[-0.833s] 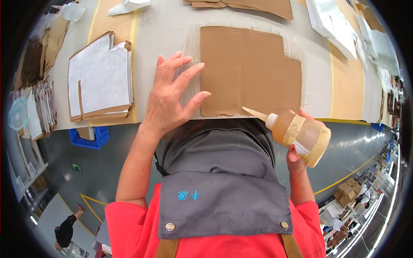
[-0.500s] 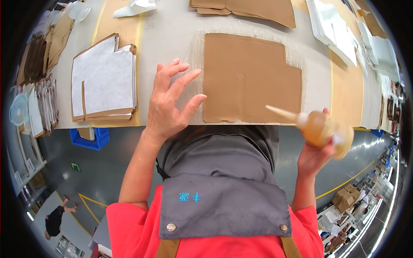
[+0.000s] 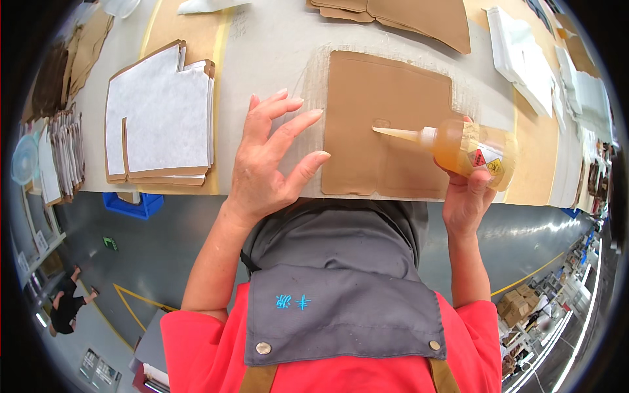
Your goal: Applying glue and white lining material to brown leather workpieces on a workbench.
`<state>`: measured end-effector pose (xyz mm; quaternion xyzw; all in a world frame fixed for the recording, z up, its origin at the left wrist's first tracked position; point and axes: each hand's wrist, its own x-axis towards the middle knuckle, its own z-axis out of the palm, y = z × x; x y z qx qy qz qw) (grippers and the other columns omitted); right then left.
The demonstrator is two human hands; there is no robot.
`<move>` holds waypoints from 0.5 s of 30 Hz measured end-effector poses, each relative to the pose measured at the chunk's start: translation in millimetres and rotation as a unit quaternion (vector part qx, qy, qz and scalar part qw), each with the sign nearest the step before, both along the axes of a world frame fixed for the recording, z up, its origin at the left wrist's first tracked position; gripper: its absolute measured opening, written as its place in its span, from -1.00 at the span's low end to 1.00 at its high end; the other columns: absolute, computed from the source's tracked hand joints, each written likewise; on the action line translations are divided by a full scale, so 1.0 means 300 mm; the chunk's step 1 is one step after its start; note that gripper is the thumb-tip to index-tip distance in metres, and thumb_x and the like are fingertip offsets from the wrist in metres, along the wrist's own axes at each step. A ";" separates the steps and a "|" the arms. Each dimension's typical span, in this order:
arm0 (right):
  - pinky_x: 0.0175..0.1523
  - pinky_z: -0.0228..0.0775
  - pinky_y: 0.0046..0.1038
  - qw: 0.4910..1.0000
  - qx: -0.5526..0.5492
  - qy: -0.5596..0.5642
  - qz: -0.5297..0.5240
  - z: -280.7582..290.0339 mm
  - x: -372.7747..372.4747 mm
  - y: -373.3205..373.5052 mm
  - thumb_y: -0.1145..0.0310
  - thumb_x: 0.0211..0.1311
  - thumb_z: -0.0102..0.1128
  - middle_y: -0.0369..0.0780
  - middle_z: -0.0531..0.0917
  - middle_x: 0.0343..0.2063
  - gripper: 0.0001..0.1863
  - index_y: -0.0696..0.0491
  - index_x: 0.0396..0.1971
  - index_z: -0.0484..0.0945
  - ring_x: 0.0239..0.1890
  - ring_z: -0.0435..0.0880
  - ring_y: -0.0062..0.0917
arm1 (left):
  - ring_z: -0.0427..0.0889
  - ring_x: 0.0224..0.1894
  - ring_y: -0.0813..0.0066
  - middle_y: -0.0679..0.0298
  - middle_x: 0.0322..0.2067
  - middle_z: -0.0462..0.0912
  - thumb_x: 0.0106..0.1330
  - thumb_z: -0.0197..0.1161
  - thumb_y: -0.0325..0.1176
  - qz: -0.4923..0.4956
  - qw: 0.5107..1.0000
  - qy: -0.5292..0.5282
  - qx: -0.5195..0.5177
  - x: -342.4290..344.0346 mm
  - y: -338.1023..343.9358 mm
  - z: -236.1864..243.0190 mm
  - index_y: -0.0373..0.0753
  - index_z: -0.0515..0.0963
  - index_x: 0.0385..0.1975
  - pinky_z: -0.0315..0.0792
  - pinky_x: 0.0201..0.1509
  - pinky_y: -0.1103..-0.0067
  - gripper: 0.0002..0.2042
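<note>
A flat brown panel (image 3: 357, 157) with a notched upper right corner lies at the table's front edge. My right hand (image 3: 470, 196) is wrapped round a clear squeeze bottle (image 3: 452, 154) of amber liquid, tilted sideways. Its long pale nozzle points left, over the panel's middle beside a faint small outline; whether the tip touches cannot be made out. My left hand (image 3: 268, 157) holds nothing, fingers spread, just off the panel's left edge. Left of that hand sits a stack of brown-edged pieces with white faces (image 3: 160, 118), each cut with a narrow slot.
More brown panels (image 3: 406, 19) lie at the far side of the table (image 3: 275, 59). White folded sheets (image 3: 517, 59) are at the far right. Bundled pieces (image 3: 62, 154) crowd the left edge. A blue bin (image 3: 134, 206) stands below the table, and a person (image 3: 69, 304) is at lower left.
My right hand has brought the bottle up and left, its nozzle now over the panel's middle. My left hand stays spread. The whole view has shifted slightly.
</note>
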<state>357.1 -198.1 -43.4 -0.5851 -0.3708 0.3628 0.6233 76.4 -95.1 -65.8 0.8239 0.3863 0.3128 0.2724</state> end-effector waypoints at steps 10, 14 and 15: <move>0.34 0.35 -0.21 1.000 -0.017 -0.004 0.026 0.010 -0.006 -0.093 -0.20 0.19 0.25 0.06 0.28 0.34 -0.03 -0.02 0.42 0.01 0.35 0.37 -0.27 | 0.44 0.23 0.04 0.16 0.05 0.45 0.17 0.43 -0.19 0.007 1.000 -0.007 0.029 0.002 0.008 -0.019 -0.15 0.62 0.02 0.08 0.45 0.08 -0.58; 0.39 0.26 -0.16 0.999 -0.024 -0.012 0.029 0.005 -0.011 -0.146 -0.24 0.11 0.32 0.06 0.30 0.33 0.02 -0.01 0.41 0.04 0.37 0.33 -0.25 | 0.44 0.23 0.05 0.16 0.05 0.45 0.18 0.42 -0.18 0.009 0.999 -0.002 0.038 -0.001 0.006 -0.021 -0.15 0.61 0.02 0.08 0.46 0.08 -0.59; 0.39 0.26 -0.16 0.999 -0.023 -0.012 0.029 0.008 -0.019 -0.154 -0.24 0.11 0.32 0.06 0.30 0.33 0.02 -0.01 0.41 0.04 0.37 0.33 -0.25 | 0.44 0.23 0.06 0.16 0.05 0.45 0.18 0.42 -0.17 0.009 0.999 0.001 0.041 -0.001 0.006 -0.022 -0.14 0.61 0.02 0.08 0.46 0.08 -0.59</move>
